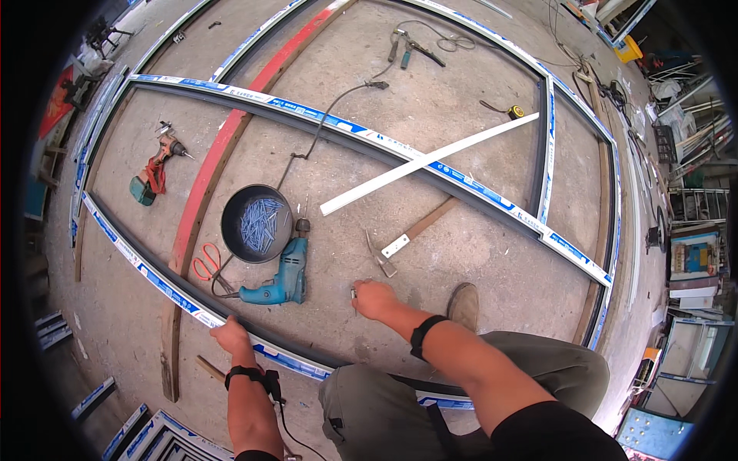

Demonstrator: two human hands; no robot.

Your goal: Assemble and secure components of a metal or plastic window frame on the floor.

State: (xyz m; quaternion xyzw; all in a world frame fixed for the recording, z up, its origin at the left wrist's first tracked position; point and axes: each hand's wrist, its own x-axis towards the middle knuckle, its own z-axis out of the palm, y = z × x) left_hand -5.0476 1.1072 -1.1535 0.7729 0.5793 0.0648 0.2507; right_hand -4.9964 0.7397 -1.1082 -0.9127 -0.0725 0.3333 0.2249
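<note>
A large metal window frame [304, 114] with blue-and-white protective film lies across the floor around me. My left hand [231, 336] is closed over its near rail. Inside the frame, my right hand [373, 298] is held in a fist above the concrete. A small metallic bit shows at its fingers, too little to name. Just beyond that hand lies a claw hammer [419, 228] with a wooden handle. To its left rests a teal corded drill [288, 275], beside a dark round pan [230, 223] full of bluish screws or nails [261, 223].
Red-handled scissors [206, 263] lie by the pan. A white strip [369, 184] crosses the middle rail, near a tape measure [516, 112]. A cordless drill [157, 165] lies at left, pliers-like tools [411, 50] at the far side. A red-painted wooden beam [201, 192] runs beneath the frame.
</note>
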